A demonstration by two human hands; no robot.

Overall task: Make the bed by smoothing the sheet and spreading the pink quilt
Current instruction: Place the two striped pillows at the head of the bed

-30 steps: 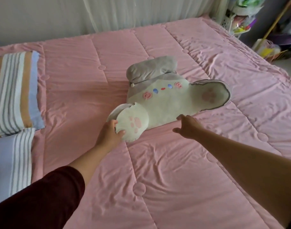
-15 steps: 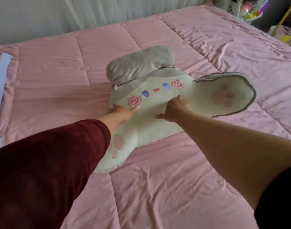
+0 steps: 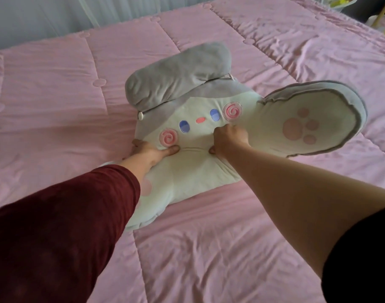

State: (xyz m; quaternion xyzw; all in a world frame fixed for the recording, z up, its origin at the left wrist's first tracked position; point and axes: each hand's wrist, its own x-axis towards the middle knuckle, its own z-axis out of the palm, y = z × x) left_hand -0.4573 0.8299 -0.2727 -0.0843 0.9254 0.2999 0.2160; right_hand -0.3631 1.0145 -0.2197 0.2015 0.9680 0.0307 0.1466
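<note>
Fingers (image 3: 227,132) of the right hand (image 3: 229,139) curl into the plush pillow (image 3: 193,171), bunching its cream front. The left hand (image 3: 152,150) grips its edge beside a pink swirl, thumb flat on the cloth. That pillow lies mid-bed on the pink quilt (image 3: 209,248), slanting from near-left to far-right, its paw-print ear (image 3: 307,123) pointing right. The quilt is spread across the bed, lightly creased, seams running toward the curtain (image 3: 99,9).
</note>
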